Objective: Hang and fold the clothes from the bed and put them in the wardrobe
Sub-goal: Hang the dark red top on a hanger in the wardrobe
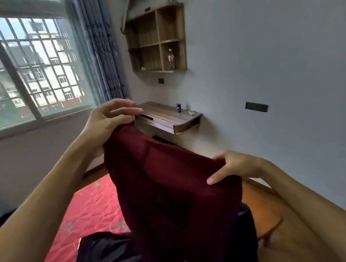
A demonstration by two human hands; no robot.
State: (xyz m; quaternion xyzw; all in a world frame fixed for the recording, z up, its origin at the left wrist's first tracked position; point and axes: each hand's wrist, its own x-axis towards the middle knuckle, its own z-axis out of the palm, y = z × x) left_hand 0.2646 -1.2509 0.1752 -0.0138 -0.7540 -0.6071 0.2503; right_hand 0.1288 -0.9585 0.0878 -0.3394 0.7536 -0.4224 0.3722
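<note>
The left hand [106,123] is raised and grips one upper corner of a dark red garment [170,190], fingers curled over the cloth's edge. The right hand [237,165], lower and well apart from the left, pinches the other upper corner, thumb on the front and fingers tucked behind. The garment hangs between and below both hands, over a bed [92,209] with a red quilted cover. Under the hanging cloth, dark clothes [106,252] lie in a heap on the bed. Just beyond the left hand's fingertips a wooden worktop [167,115] juts from the wall, carrying a can [178,107]. Above it hangs a shelf [157,28] holding a bottle [171,58].
</note>
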